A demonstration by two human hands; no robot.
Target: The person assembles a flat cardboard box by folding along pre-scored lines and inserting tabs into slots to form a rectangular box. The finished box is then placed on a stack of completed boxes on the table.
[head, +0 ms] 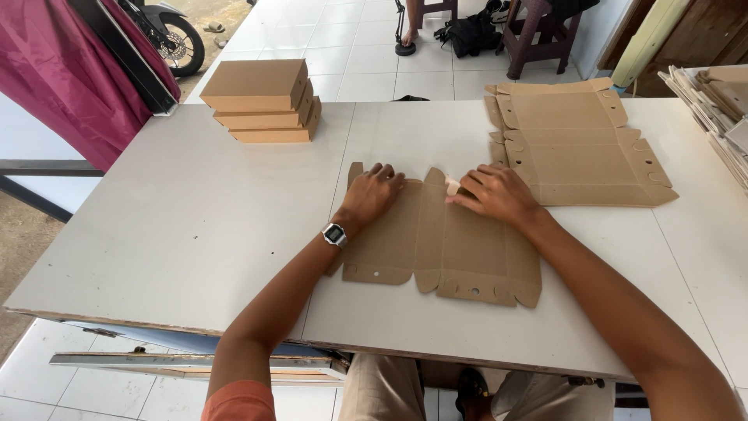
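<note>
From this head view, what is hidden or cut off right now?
- Far edge of the flat cardboard blank: covered by the left hand and right hand.
- Pale piece at the right fingertips: too small to identify.
- Cardboard pile: cut off by the right frame edge.

The flat cardboard sheet [444, 245] under my hands is plain brown, die-cut and scored for a box. It lies unfolded on the white desk [195, 226], near the edge closest to me. Straight crease lines run across it from the far edge to the near edge, splitting it into several panels. The near edge ends in rounded tabs, and two of them have a small round hole. At the far edge, short flaps stick out, and one small flap in the middle stands bent up, showing its paler side. The rest lies flat.
</note>
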